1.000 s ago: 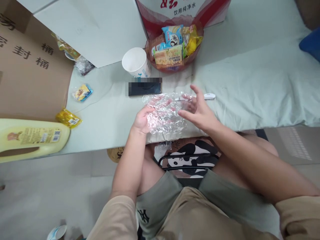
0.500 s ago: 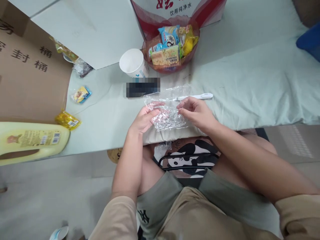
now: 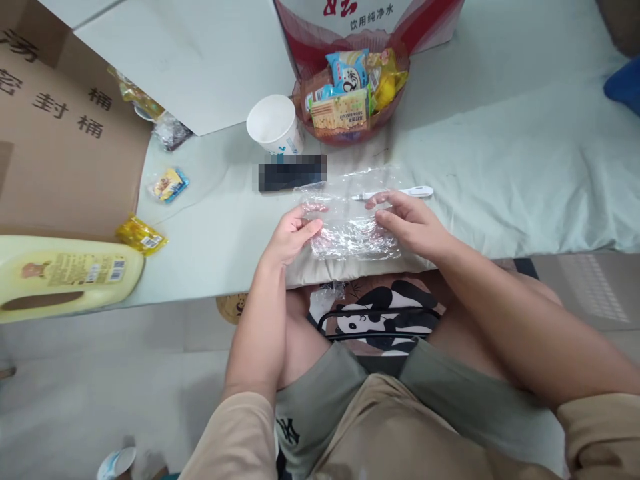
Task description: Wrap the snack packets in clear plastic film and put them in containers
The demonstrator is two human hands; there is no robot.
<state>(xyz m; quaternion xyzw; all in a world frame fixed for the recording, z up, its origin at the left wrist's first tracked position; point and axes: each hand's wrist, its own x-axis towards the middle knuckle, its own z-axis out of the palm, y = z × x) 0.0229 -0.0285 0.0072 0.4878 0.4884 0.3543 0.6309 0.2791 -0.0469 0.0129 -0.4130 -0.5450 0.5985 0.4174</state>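
Between my hands, over the table's near edge, a crinkled sheet of clear plastic film is stretched out. My left hand grips its left side, thumb on top and fingers partly seen through the film. On the right side, my right hand pinches it with thumb and index finger. Just behind my right hand lies a white-handled utility knife, its front part under the film. A dark blurred-out object rests behind the film's left corner.
A white paper cup and a red bowl of packaged snacks stand at the back. To the left are a wrapped blue-and-yellow snack, a yellow packet, a pale yellow jug and a cardboard box.
My right hand has moved right, away from my left. The film between them is spread wider and flatter than the bunched shape before.
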